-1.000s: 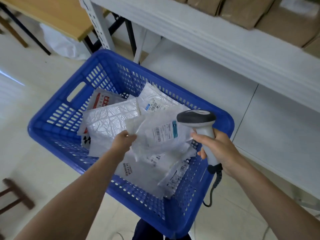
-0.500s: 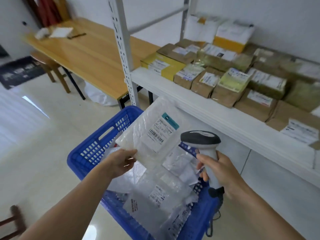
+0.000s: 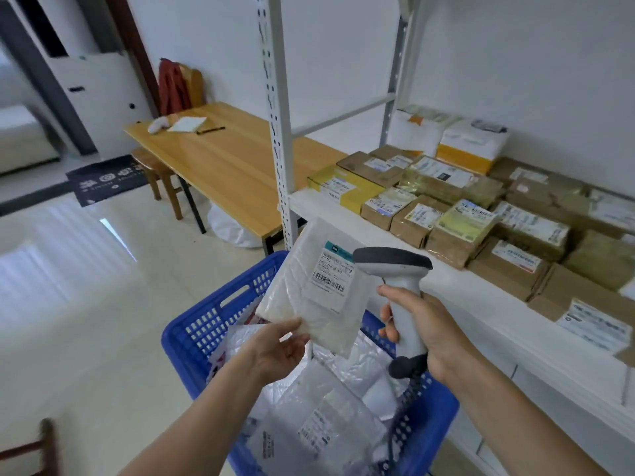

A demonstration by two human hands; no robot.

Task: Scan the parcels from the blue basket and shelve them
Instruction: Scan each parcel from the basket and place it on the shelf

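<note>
Holding one parcel (image 3: 295,269) up over the far end of the basket (image 3: 237,286), clear of the rest of the load, a person stands with both forearms out in front.

Parcel: flat, soft white mailer with a slightly wrinkled, faintly see-through skin. It is tilted, with the top edge leaning away and its label (image 3: 331,280) turned to the person.

Left hand (image 3: 278,348): above the basket's middle. It pinches the parcel's lower edge, thumb laid on the front face, the other fingers tucked behind and mostly hidden.

Right hand (image 3: 422,324): above the basket's right rim. Its fingers are wrapped round the pale handle of a scanner (image 3: 391,264), forefinger at the front of the grip. The scanner stands roughly upright, its dark grey head aimed left at the label and just beside the label's right edge. A dark coiled cable drops from the handle's base toward the basket's near right corner.

Writing: the label is white with a teal band across the top, several lines of small print and a barcode near its lower edge. None of the print is sharp enough to read.

Inside the basket lie more mailers (image 3: 319,424), white and grey, overlapping. Their labels are blurred.

Right of the basket runs a white shelf (image 3: 446,304) carrying brown and yellow boxes (image 3: 412,218) with white labels, all unreadable from here. Beyond the basket, to the left, stands a wooden table (image 3: 223,159).
</note>
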